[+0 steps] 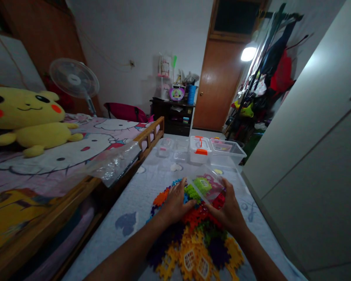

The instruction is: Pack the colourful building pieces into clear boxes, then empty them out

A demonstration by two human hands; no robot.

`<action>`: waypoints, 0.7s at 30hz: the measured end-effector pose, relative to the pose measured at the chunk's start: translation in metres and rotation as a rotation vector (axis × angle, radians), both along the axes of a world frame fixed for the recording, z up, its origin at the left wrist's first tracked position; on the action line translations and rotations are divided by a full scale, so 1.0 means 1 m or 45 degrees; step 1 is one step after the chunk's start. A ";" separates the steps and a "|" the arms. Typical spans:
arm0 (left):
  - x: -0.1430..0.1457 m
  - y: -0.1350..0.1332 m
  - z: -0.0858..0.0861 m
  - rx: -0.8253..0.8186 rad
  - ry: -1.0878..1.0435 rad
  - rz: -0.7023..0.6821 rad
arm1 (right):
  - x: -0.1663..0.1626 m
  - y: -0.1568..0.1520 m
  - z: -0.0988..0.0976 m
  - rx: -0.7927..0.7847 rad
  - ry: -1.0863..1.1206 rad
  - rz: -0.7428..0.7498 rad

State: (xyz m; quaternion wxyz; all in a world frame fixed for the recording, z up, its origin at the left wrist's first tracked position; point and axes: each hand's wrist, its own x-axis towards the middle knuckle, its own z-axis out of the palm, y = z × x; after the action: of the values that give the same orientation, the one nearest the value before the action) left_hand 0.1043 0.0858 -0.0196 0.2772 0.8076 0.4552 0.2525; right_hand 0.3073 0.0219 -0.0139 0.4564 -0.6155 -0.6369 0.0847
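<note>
A clear plastic box (203,175) is tilted over a pile of colourful interlocking plastic pieces (193,234), some of which show through its walls. My right hand (229,207) grips the box's right side between thumb and fingers. To the left, my left hand (175,201) rests at the pile with thumb and fingers apart. Its fingertips come close to the box's left corner; whether they touch cannot be told. Green pieces (201,186) and maroon ones lie behind or inside the box. Yellow window-shaped pieces (190,259) are nearest me, with orange, red, blue and purple ones around.
A lidded clear box with orange clips (199,150), an open clear bin (226,150) and smaller clear containers (165,147) stand at the far end of the bed sheet (128,210). A wooden rail (90,187) borders the left, a white cabinet (316,156) the right.
</note>
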 end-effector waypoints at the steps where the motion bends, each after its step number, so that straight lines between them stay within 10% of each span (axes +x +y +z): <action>1: 0.000 0.001 0.001 0.018 0.020 -0.001 | 0.000 -0.001 0.002 0.030 -0.040 -0.001; 21: -0.002 0.000 0.015 0.258 -0.083 -0.329 | 0.031 -0.014 -0.005 0.221 0.348 -0.195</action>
State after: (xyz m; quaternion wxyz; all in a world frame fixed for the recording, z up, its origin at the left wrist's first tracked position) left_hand 0.1024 0.0856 -0.0042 0.2392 0.8747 0.3104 0.2852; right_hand 0.3387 0.0080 -0.0187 0.5952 -0.6035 -0.5250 0.0773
